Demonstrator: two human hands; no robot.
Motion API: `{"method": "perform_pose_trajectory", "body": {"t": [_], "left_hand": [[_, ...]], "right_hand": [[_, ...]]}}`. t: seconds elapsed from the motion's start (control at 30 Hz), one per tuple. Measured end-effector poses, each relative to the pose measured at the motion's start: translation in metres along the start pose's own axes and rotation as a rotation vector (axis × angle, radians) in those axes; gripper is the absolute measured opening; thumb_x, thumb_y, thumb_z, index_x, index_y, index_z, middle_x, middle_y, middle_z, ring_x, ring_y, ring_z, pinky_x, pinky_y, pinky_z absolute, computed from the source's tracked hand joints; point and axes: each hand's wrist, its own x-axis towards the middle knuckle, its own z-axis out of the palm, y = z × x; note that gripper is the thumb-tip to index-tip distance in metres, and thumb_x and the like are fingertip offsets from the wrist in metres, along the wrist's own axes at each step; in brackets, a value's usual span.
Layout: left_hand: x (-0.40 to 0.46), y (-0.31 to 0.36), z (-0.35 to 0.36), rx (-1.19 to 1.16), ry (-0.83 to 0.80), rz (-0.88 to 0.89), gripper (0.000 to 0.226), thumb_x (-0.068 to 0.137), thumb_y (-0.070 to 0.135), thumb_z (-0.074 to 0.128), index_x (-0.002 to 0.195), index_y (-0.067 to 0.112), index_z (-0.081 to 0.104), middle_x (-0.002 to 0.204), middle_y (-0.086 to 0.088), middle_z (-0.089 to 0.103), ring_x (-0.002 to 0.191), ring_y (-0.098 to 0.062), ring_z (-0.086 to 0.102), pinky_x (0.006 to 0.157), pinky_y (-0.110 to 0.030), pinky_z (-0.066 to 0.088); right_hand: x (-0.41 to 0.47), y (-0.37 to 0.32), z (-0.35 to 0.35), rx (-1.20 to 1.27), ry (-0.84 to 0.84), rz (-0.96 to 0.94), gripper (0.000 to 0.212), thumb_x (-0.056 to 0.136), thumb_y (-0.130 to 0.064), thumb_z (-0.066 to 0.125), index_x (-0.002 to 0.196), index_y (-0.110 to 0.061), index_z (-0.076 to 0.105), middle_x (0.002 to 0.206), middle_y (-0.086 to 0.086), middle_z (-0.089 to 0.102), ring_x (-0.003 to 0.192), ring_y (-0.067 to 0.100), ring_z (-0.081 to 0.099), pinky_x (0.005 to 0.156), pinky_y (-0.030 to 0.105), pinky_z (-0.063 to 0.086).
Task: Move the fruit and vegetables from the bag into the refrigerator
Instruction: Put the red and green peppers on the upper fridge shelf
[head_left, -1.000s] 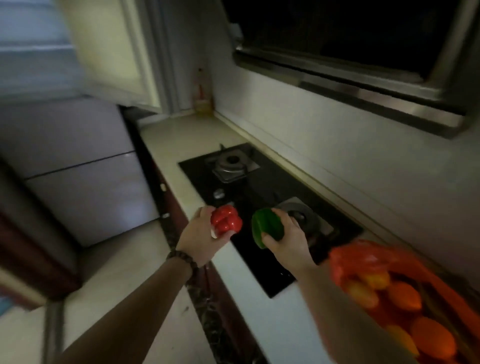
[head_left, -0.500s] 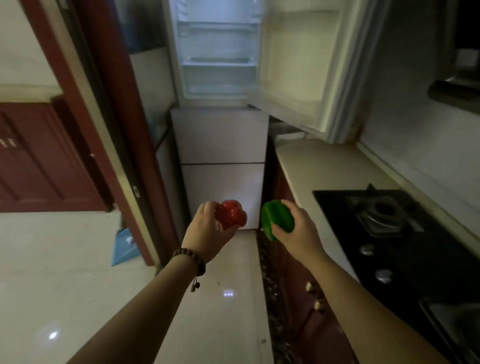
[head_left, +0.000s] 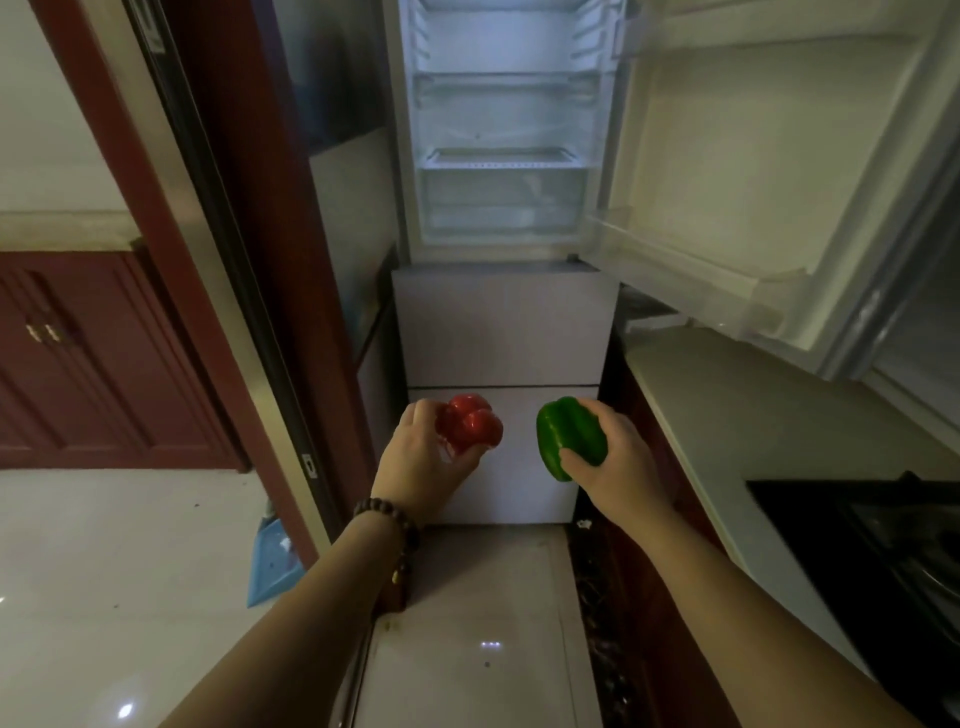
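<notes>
My left hand (head_left: 423, 462) grips a red bell pepper (head_left: 470, 425). My right hand (head_left: 618, 462) grips a green bell pepper (head_left: 569, 436). Both are held out in front of me, level with the lower drawers of the refrigerator (head_left: 504, 322). Its upper compartment stands open straight ahead, with bare white shelves (head_left: 504, 158) inside. The refrigerator door (head_left: 769, 171) is swung out to the right, above the counter. The bag is out of view.
A pale countertop (head_left: 753, 415) runs along the right with a black gas hob (head_left: 872, 540) at its near end. A dark red door frame (head_left: 218, 218) stands on the left, a blue dustpan (head_left: 272, 566) at its foot. Glossy tiled floor lies below.
My view has swung left from the hob and the orange bag to face the open refrigerator. I have come closer to it, both peppers still held in my hands.
</notes>
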Motion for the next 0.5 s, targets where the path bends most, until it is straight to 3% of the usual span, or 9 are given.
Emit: {"method": "perform_pose_trajectory", "body": {"t": [0.3,0.5], "left_hand": [[0.170,-0.023,0.044,-0.004,0.065,0.034,0.056,0.072,0.040,0.077,0.112,0.015,0.047,0.112,0.003,0.046,0.093,-0.009,0.050,0.078,-0.019,0.041],[0.298,-0.012,0.064,-0.020,0.164,0.039,0.051,0.071,0.031,0.079,0.105,0.013,0.046,0.104,0.004,0.042,0.086,-0.009,0.046,0.066,-0.009,0.033]], "right_hand": [[0.183,0.048,0.029,0.034,0.053,-0.083,0.060,0.082,-0.014,0.068,0.136,-0.019,0.042,0.129,0.005,0.045,0.112,0.010,0.041,0.090,0.024,0.036],[0.322,0.058,0.027,0.067,0.019,-0.152,0.060,0.083,-0.016,0.067,0.137,-0.021,0.041,0.127,0.003,0.044,0.111,0.013,0.045,0.087,0.024,0.037]]}}
